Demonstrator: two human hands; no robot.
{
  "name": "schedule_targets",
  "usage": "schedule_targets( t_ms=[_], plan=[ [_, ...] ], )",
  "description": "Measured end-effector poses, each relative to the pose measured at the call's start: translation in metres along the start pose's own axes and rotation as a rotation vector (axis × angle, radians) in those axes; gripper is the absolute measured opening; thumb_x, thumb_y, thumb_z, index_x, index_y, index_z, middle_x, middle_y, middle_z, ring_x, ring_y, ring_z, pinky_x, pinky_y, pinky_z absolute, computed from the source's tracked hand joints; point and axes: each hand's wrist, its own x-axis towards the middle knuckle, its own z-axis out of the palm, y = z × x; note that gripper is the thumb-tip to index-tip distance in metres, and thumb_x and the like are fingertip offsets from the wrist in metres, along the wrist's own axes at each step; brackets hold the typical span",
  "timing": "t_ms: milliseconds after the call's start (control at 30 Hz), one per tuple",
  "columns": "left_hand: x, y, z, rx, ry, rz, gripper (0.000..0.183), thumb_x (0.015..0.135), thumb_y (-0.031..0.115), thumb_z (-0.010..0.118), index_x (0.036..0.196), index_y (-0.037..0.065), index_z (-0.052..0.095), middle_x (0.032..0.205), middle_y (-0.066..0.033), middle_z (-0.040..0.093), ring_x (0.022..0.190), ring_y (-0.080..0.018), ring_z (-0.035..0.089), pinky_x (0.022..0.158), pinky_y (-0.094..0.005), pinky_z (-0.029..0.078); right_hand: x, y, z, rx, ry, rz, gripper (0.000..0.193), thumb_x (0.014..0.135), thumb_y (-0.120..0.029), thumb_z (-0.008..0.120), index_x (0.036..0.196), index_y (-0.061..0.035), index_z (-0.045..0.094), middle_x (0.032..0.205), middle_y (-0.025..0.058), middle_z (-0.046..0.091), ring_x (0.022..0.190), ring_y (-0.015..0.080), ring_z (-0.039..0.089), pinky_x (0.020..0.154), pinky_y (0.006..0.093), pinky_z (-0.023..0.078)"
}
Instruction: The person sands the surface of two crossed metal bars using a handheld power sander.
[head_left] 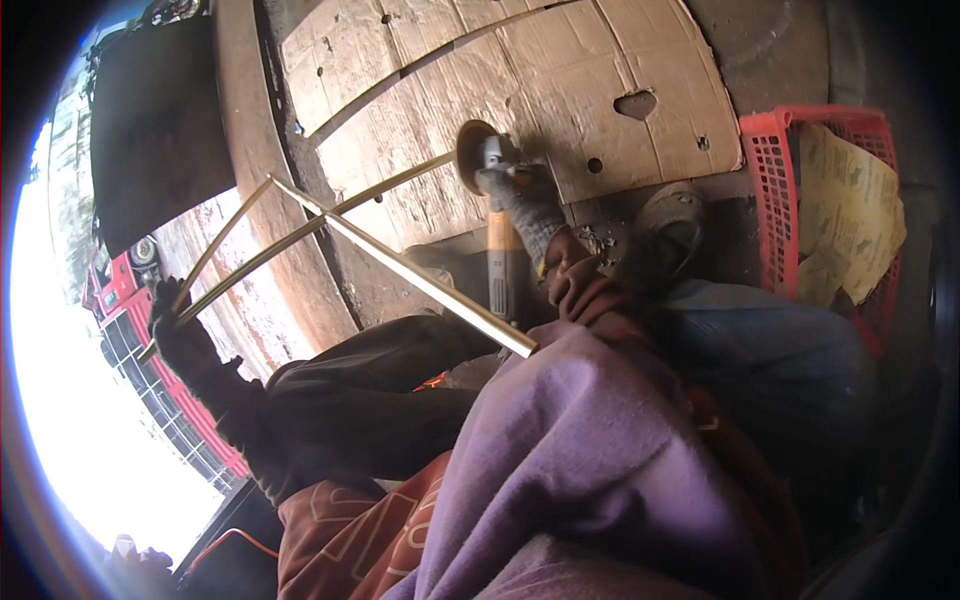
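My right hand [528, 205], in a grey knit glove, is closed around the head of an angle grinder [500, 268]. The grinder's body, orange and grey, hangs toward me below the hand. Its round brown disc [474, 158] stands on edge against the far end of a thin gold-coloured metal strip. That strip belongs to a frame of crossed metal strips [425, 283], one of which slants down toward my lap. At the far left, my left hand [170, 318], in a dark glove, is wrapped around the frame's other end. Whether the disc spins cannot be told.
Flattened cardboard [560, 90] with holes covers the ground ahead. A red plastic crate [768, 190] holding a yellowish sheet [850, 215] stands at right. A shoe [672, 225] is beside the cardboard. Purple cloth [590, 440] drapes over my front. A red truck [170, 365] is outside at left.
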Motion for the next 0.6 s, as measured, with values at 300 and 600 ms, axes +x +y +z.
schedule_targets(
  t_ms=[300, 600],
  plan=[
    [-0.004, 0.007, 0.009, 0.049, 0.056, -0.056, 0.045, 0.091, 0.015, 0.062, 0.127, -0.012, 0.062, 0.141, -0.0281, 0.059, 0.135, -0.0420, 0.055, 0.120, -0.0561, 0.040, -0.010, 0.005, 0.013, -0.097, 0.035, 0.101, 0.041, 0.073, -0.034, 0.088, 0.093, -0.0023, 0.070, 0.083, 0.0063, 0.071, 0.070, 0.0148, 0.067, 0.065, 0.0290, 0.055],
    [0.000, 0.009, 0.021, -0.051, 0.187, -0.061, 0.055, 0.097, 0.027, 0.058, 0.139, -0.009, 0.054, 0.149, -0.0269, 0.051, 0.143, -0.0456, 0.044, 0.123, -0.0591, 0.032, -0.040, 0.005, 0.045, -0.124, -0.104, -0.003, 0.049, 0.070, -0.029, 0.091, 0.101, 0.0000, 0.066, 0.090, 0.0075, 0.071, 0.076, 0.0137, 0.067, 0.066, 0.0285, 0.057]
  ],
)
